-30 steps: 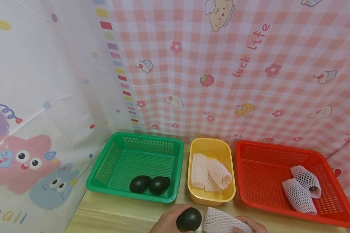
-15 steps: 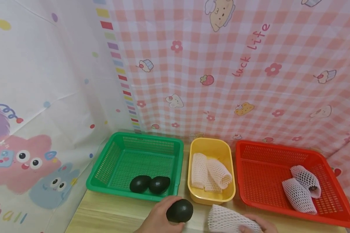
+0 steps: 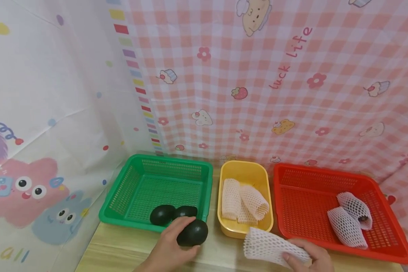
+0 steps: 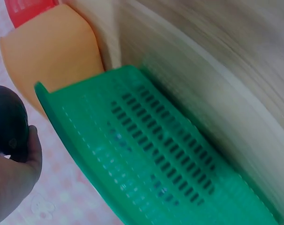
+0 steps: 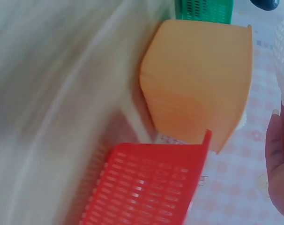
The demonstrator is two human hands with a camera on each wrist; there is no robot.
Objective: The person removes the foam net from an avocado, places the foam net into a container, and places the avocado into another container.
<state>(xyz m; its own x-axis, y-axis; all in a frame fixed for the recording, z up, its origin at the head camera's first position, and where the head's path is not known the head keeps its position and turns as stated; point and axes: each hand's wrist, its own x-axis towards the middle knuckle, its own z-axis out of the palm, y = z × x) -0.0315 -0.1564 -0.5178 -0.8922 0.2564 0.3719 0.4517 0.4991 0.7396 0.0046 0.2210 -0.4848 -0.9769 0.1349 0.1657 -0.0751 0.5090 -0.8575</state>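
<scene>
My left hand grips a dark avocado between thumb and fingers, over the front right corner of the green basket. In the left wrist view the same avocado shows at the left edge. Two more dark avocados lie in that basket, one partly covered by the held one. My right hand pinches a white foam net sleeve in front of the yellow bin and the red basket. At the sleeve's left end I see its opening.
The yellow bin in the middle holds several foam net sleeves. To the right, the red basket contains two netted avocados. Behind the containers hangs a pink checked cloth; a white printed cloth hangs at left.
The left hand has carried the avocado leftward and up to the green basket's corner. The right hand and the foam net sleeve have shifted slightly right and up, away from the avocado.
</scene>
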